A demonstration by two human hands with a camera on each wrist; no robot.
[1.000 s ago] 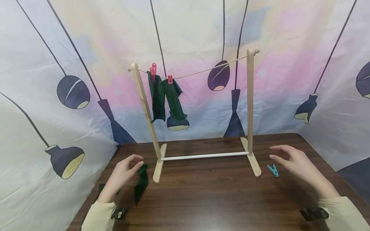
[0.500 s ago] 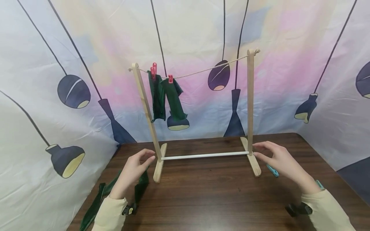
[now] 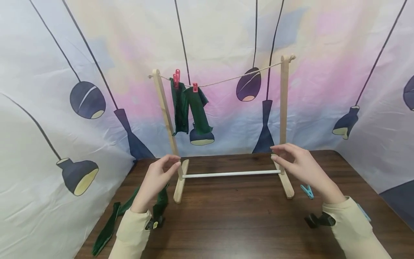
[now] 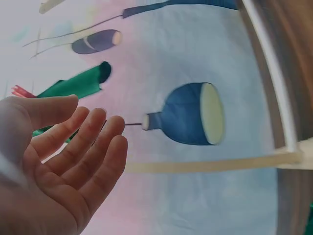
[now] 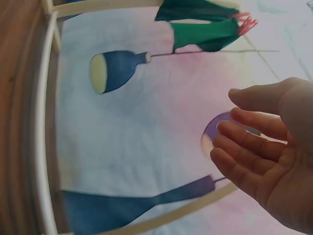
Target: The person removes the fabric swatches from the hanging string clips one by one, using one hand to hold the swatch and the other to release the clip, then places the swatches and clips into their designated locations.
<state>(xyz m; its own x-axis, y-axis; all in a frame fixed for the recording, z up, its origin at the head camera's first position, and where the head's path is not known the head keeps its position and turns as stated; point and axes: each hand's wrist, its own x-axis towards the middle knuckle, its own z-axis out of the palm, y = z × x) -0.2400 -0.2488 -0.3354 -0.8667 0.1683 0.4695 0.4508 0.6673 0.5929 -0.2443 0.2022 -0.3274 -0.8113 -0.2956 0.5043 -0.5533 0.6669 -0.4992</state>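
Note:
Two dark green cloth strips (image 3: 198, 113) hang side by side from a cord (image 3: 231, 77), held by red clothespins (image 3: 195, 87) near the left post of a wooden rack (image 3: 283, 97). My left hand (image 3: 158, 176), in front of the foot of the left post, holds nothing; its fingers are loosely bent. My right hand (image 3: 297, 163) is in front of the right post, also holding nothing. In the wrist views the left palm (image 4: 63, 181) and right palm (image 5: 274, 161) face the rack with relaxed fingers.
More green cloth strips (image 3: 106, 230) lie on the brown table (image 3: 226, 223) at the left, partly behind my left arm. A blue clothespin (image 3: 307, 191) lies right of the rack's foot; another blue one (image 3: 363, 212) is partly behind the right sleeve. A white bar (image 3: 231, 174) joins the feet.
Both hands have moved inward and upward, toward the rack's posts. The hanging cloths and clothespins keep their places on the cord. The view has shifted slightly.

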